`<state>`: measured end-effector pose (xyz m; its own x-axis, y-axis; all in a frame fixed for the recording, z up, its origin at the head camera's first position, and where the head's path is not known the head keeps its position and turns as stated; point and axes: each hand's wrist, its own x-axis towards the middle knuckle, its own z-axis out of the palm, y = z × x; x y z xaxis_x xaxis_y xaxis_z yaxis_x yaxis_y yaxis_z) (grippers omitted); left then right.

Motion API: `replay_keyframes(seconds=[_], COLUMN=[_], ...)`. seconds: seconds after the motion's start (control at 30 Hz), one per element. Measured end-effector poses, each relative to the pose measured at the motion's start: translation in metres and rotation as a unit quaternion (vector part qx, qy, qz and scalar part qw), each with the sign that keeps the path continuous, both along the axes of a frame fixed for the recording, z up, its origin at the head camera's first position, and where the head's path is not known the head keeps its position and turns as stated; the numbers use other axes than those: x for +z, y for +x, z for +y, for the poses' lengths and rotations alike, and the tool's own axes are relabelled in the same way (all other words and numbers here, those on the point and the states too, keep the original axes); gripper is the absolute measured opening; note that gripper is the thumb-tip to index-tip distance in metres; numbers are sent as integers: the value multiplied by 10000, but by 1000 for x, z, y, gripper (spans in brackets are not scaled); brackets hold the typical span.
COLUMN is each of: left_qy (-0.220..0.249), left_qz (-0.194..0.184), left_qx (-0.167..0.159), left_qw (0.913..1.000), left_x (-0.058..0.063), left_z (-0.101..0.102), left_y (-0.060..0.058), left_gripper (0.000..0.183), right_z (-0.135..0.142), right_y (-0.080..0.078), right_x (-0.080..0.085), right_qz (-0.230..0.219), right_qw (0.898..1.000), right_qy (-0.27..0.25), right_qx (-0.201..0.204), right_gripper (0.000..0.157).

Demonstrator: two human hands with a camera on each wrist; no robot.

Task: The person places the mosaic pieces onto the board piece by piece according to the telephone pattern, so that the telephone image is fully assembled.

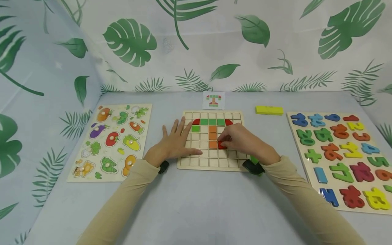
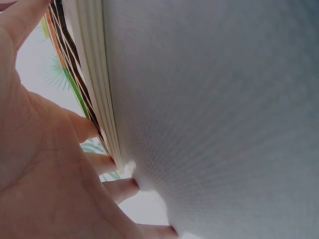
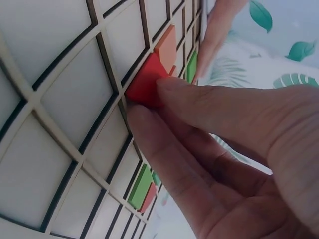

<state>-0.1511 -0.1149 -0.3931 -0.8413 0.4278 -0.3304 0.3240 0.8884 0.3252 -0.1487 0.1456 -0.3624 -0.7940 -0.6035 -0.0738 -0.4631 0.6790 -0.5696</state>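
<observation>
A: Head view, quick?
B: Right hand [image 1: 242,137] pinched a flat red tile [image 1: 222,145] at a pale wooden grid board [image 1: 214,163], just beside the lowest orange square tile [image 1: 212,145]. Left hand [image 1: 173,143] lay spread over the board's left edge, gripping nothing.
A: Doing it well?
B: My call: squaring the red tile to its cell walls, then pressing evenly, suited best; the orange neighbour needed leaving alone, the board steadying.
A: Left wrist?
B: Palm showed, fingers straight and fanned beside the board's edge.
A: Right wrist?
B: Thumb on one side of the red tile, fingertip opposite, fingers bent. Couldn't tell if it was seated.
</observation>
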Motion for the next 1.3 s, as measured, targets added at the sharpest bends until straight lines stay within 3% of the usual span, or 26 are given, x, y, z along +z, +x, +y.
replay_keyframes(seconds=[0.7,1.03,1.3], left_qy=[19,-27,49], left_qz=[35,33,-12], left_qx=[-3,-8,-17], left_qw=[10000,10000,10000], left_x=[3,1,1], left_z=[-2,0,0], left_y=[1,1,1], left_gripper=[115,116,115], right_z=[-6,26,64], right_y=[9,17,22], right_x=[-1,5,22], right_qz=[441,5,-141], right_qw=[9989,9981,9998], right_qy=[135,-442,-40], right_qx=[-62,424,162], right_gripper=[14,20,21])
